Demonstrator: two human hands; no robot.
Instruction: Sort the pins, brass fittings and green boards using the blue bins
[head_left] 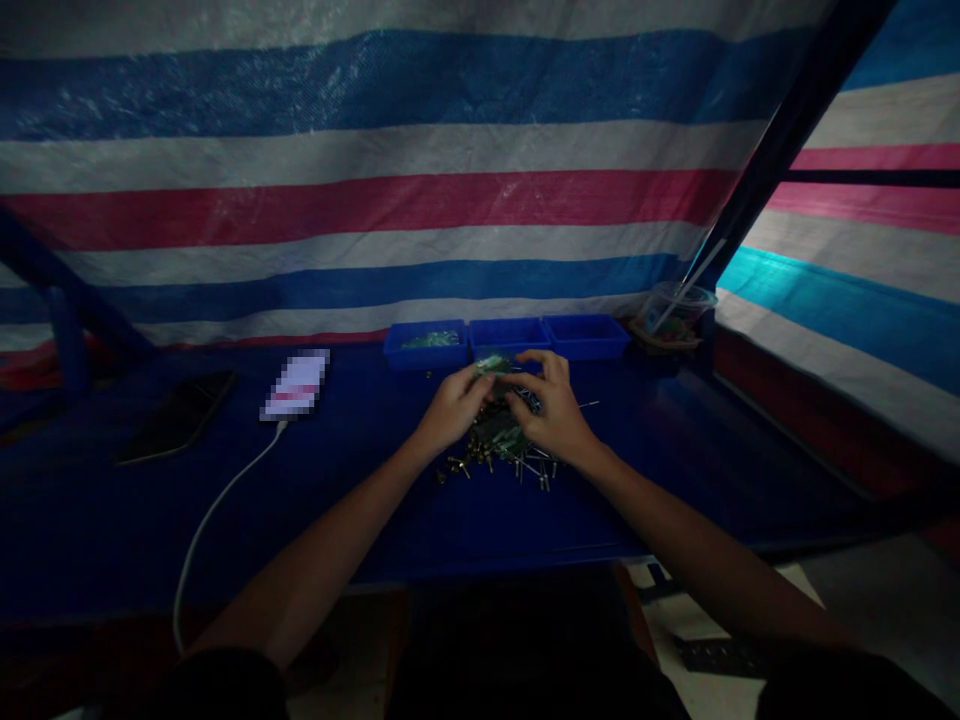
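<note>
My left hand (pixel 452 408) is closed, its thumb and fingers pinching a greenish clear plastic packet (pixel 493 364) above a pile of small parts. My right hand (pixel 553 408) is close beside it, fingers curved and apart, its index fingertip near the left thumb. I see nothing clearly gripped in the right hand. Under both hands lie brass-coloured fasteners (pixel 459 466), silver pins with long shanks (pixel 541 470) and more greenish clear packets (pixel 504 436). The hands hide part of this pile.
Behind the hands stand three blue trays; the left tray (pixel 426 355) holds clear packets. A lidded plastic tub (pixel 675 305) is at the back right. To the left, a lit phone (pixel 297 385) with a white cable (pixel 217 505) lies beside a dark phone (pixel 180 415) on the blue table (pixel 337 490).
</note>
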